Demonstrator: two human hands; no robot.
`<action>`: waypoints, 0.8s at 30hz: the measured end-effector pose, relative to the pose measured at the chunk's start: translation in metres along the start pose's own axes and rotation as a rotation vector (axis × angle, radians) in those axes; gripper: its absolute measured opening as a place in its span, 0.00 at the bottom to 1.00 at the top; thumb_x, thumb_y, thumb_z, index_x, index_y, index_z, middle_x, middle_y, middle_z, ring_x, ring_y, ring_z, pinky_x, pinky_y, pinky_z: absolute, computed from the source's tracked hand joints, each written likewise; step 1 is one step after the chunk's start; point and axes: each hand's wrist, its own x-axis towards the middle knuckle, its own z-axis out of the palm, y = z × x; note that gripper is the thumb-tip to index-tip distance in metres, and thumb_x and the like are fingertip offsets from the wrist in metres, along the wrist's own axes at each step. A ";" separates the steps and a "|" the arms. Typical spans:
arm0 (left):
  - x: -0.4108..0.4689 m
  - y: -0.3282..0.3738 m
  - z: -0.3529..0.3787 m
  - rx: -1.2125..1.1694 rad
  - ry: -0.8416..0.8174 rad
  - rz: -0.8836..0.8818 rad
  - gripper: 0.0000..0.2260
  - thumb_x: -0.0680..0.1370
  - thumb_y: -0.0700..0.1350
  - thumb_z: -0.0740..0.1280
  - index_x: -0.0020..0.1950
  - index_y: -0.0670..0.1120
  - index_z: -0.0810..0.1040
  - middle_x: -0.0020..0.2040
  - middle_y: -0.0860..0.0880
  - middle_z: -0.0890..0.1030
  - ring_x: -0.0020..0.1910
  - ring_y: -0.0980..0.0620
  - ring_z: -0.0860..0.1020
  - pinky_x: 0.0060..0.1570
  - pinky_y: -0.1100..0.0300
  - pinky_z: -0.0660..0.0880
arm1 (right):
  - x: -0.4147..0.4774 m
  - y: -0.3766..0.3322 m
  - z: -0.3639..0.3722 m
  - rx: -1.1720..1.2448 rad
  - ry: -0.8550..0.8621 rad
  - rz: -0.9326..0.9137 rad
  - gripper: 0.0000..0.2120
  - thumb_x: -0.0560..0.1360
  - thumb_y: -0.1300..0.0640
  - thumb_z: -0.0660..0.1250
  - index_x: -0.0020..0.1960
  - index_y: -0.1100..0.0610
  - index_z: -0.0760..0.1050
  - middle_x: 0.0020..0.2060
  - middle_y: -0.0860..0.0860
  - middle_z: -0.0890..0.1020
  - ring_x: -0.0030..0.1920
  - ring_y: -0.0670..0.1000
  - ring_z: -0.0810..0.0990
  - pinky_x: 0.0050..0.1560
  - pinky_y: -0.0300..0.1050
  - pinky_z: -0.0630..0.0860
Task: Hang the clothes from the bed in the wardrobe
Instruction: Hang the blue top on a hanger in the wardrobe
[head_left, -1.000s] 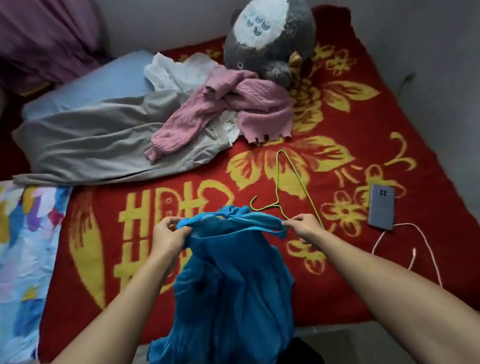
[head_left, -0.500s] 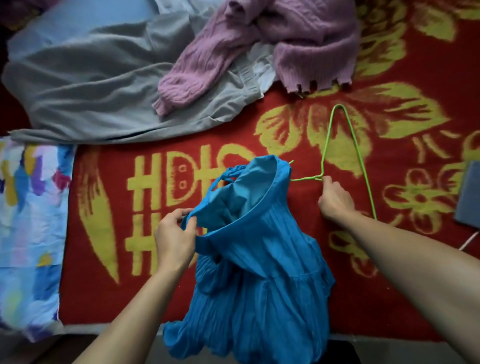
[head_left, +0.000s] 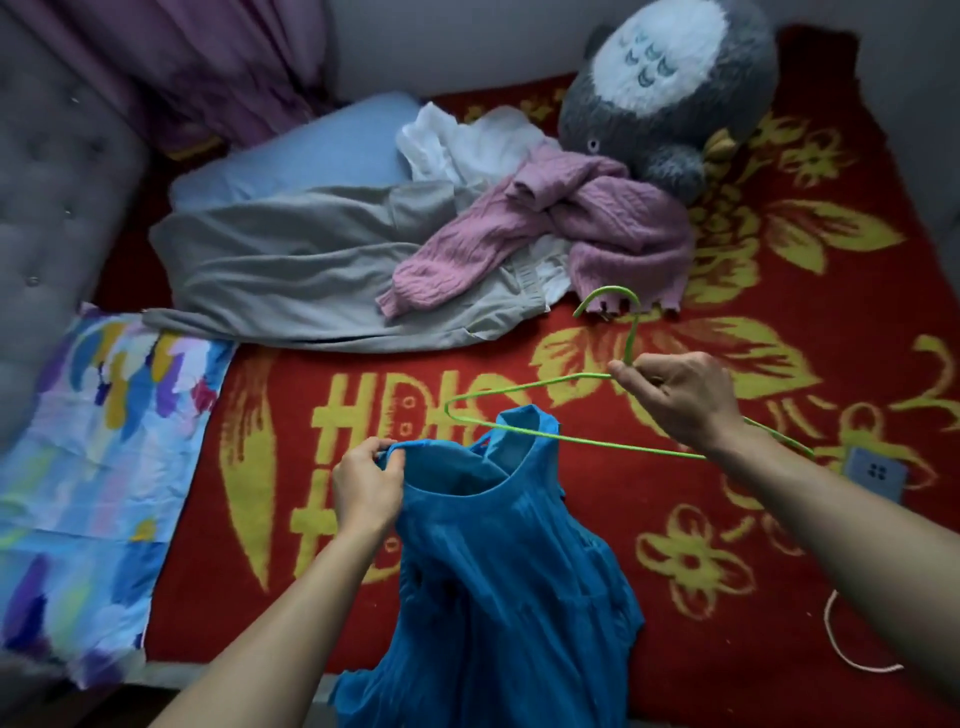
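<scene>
A blue pleated dress (head_left: 509, 582) hangs over the bed's near edge. My left hand (head_left: 366, 486) pinches its neckline at the left shoulder. My right hand (head_left: 675, 400) grips a green wire hanger (head_left: 524, 387) at the base of its hook and holds it above the red blanket; the hanger's lower bar crosses just over the top of the dress. Farther back on the bed lie a pink knitted sweater (head_left: 561, 234), grey trousers (head_left: 311, 275) and a white garment (head_left: 457, 140).
A grey plush toy (head_left: 670, 88) sits at the back of the red and yellow blanket (head_left: 810, 291). A phone (head_left: 875, 473) and a white cable (head_left: 841, 644) lie at the right. A colourful pillowcase (head_left: 88, 467), a blue pillow (head_left: 306, 150) and a padded headboard (head_left: 47, 197) are on the left.
My right hand has lifted the green hanger off the blanket and turned it, hook pointing away, bringing it over the dress. My left hand keeps its hold on the neckline.
</scene>
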 end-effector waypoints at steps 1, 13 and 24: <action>0.002 0.000 -0.002 0.002 0.007 -0.021 0.06 0.75 0.43 0.67 0.49 0.45 0.83 0.45 0.45 0.84 0.46 0.44 0.80 0.46 0.57 0.73 | -0.002 -0.001 -0.004 -0.012 -0.021 -0.046 0.28 0.73 0.32 0.55 0.25 0.52 0.61 0.21 0.52 0.71 0.28 0.58 0.77 0.27 0.43 0.63; -0.031 0.010 -0.037 0.158 -0.057 0.231 0.07 0.75 0.51 0.66 0.48 0.56 0.84 0.42 0.51 0.83 0.47 0.47 0.80 0.45 0.53 0.75 | -0.023 -0.106 0.021 0.181 -0.279 -0.266 0.29 0.74 0.35 0.58 0.25 0.54 0.58 0.19 0.50 0.60 0.23 0.48 0.63 0.27 0.47 0.59; -0.050 -0.027 -0.097 0.151 -0.301 0.388 0.13 0.65 0.68 0.65 0.35 0.61 0.80 0.29 0.56 0.77 0.32 0.56 0.75 0.32 0.54 0.71 | -0.040 -0.099 0.096 0.316 -0.750 0.520 0.21 0.65 0.40 0.76 0.47 0.54 0.78 0.39 0.49 0.78 0.41 0.52 0.78 0.39 0.43 0.73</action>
